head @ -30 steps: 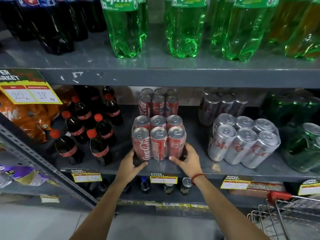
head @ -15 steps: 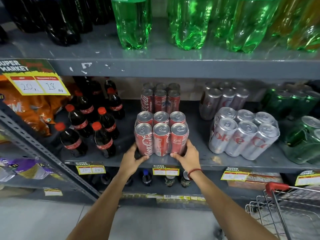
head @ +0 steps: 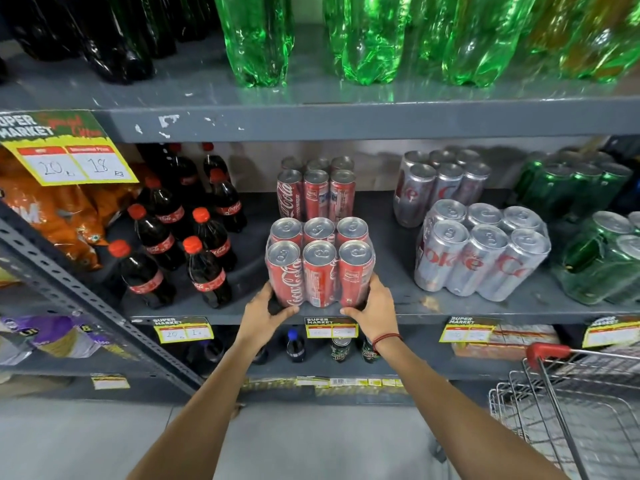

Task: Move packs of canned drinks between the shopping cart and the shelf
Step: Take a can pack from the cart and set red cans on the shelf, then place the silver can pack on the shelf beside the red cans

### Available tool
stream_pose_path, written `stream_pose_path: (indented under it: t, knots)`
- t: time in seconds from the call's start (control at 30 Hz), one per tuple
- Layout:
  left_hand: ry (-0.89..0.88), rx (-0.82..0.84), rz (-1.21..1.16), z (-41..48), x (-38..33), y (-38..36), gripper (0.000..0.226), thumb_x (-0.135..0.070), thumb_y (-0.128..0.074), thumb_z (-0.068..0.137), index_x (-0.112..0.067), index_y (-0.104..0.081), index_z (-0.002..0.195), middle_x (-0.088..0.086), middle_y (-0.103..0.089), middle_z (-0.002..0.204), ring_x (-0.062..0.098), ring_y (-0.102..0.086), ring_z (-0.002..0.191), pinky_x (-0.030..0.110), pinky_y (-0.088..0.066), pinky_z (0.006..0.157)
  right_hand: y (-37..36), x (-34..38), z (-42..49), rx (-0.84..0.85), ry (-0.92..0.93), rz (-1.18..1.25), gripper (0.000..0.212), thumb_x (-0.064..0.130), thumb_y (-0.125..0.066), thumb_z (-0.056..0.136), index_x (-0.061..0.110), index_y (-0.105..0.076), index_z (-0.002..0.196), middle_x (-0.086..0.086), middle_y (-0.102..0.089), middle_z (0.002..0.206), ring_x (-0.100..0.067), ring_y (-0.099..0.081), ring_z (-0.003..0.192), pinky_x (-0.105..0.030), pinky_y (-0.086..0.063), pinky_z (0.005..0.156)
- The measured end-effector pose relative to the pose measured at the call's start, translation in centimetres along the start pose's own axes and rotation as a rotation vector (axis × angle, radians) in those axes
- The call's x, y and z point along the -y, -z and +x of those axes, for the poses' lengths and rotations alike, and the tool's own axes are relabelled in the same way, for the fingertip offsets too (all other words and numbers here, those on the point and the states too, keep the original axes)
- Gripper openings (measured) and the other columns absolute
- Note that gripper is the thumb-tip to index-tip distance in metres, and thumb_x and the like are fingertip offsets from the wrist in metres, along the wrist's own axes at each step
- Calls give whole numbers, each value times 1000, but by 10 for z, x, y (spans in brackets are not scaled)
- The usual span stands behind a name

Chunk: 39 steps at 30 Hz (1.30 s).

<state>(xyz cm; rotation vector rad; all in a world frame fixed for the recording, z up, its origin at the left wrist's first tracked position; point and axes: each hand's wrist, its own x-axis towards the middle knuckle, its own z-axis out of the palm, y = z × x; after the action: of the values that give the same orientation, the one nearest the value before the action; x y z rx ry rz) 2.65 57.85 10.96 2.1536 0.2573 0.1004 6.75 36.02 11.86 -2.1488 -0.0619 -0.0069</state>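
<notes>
A shrink-wrapped pack of red cola cans [head: 320, 265] stands at the front edge of the grey middle shelf [head: 408, 308]. My left hand [head: 265, 313] grips its lower left corner and my right hand [head: 374, 308], with a red wrist cord, grips its lower right corner. A second red can pack [head: 317, 192] stands behind it. The wire shopping cart [head: 568, 410] with a red handle is at the lower right; the part of its basket in view holds nothing.
Silver diet cola packs [head: 481, 251] sit to the right, green can packs [head: 602, 258] further right. Small cola bottles [head: 180, 244] stand to the left. Large green bottles [head: 367, 39] fill the upper shelf. A slanted steel brace [head: 86, 303] crosses the left side.
Both hands stay on the red pack while it has slid forward to the shelf's front edge. My view has shifted slightly, showing more of the cart.
</notes>
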Motion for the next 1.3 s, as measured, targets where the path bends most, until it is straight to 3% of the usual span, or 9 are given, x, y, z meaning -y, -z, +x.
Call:
stream_pose_path:
  t: [0.1, 0.5, 0.63, 0.77, 0.93, 1.07, 1.17, 1.23, 1.3]
  knots:
    - [-5, -32, -1, 0, 2, -3, 71, -34, -79, 69, -18, -48, 131, -9, -60, 123, 8, -53, 112, 20, -41, 90, -1, -3, -2, -20, 2, -7, 74, 13, -86, 58, 13, -48, 121, -8, -64, 114, -29, -50, 114, -43, -47, 96]
    - [-8, -71, 27, -7, -1, -7, 65, -34, -76, 73, -20, -47, 130, 2, -63, 126, 20, -55, 118, 29, -44, 92, 2, -5, -5, -15, 41, 9, 71, 17, -83, 63, 16, -46, 124, -9, -63, 115, -28, -51, 113, -43, -46, 95]
    - [55, -336, -147, -33, -25, -36, 84, -25, -80, 67, -21, -36, 139, 3, -48, 139, 18, -45, 127, 34, -38, 103, 13, -9, -8, 29, 95, 84, 78, 16, -82, 65, 14, -42, 132, -9, -52, 128, -24, -48, 121, -42, -43, 104]
    - [104, -592, -197, -65, -65, -102, 79, -24, -79, 69, -10, -37, 134, 15, -35, 134, 30, -40, 122, 46, -31, 103, 46, -35, -14, -85, 99, 141, 74, 18, -82, 67, 18, -47, 131, -1, -49, 127, -7, -51, 103, -12, -44, 91]
    - [-218, -242, -126, -65, -104, -164, 42, -19, -69, 80, -7, -53, 117, 9, -47, 112, 8, -45, 95, 14, -40, 92, 114, -89, -20, -377, 32, 144, 45, 19, -79, 73, 13, -58, 112, -2, -51, 108, -10, -53, 94, -17, -49, 85]
    - [-217, -37, -94, -31, -130, -186, 61, -24, -69, 80, -11, -43, 134, 3, -43, 123, 18, -49, 116, 31, -42, 101, 162, -122, -16, -561, -81, 140, 50, 11, -81, 69, 5, -55, 112, -7, -45, 102, -34, -55, 97, -4, -40, 69]
    - [-124, 131, -136, -2, -148, -198, 86, -22, -77, 73, -9, -31, 145, 11, -40, 142, 22, -43, 131, 41, -38, 109, 186, -130, -1, -487, -164, 112, 78, 11, -84, 63, -1, -45, 129, -19, -48, 117, -27, -50, 107, -6, -31, 86]
    - [-86, 247, -222, 15, -159, -205, 95, -15, -82, 66, -10, -30, 145, 9, -44, 145, 21, -43, 132, 39, -37, 111, 193, -129, 9, -346, -171, 127, 90, 8, -84, 62, 1, -37, 137, -20, -49, 129, -29, -47, 122, -25, -35, 105]
    - [-27, 308, -237, 27, -165, -210, 96, -15, -84, 63, -14, -31, 142, 3, -50, 140, 17, -49, 125, 29, -40, 103, 197, -128, 17, -239, -137, 179, 84, 3, -82, 62, 5, -39, 134, -17, -55, 127, -29, -52, 120, -42, -42, 105]
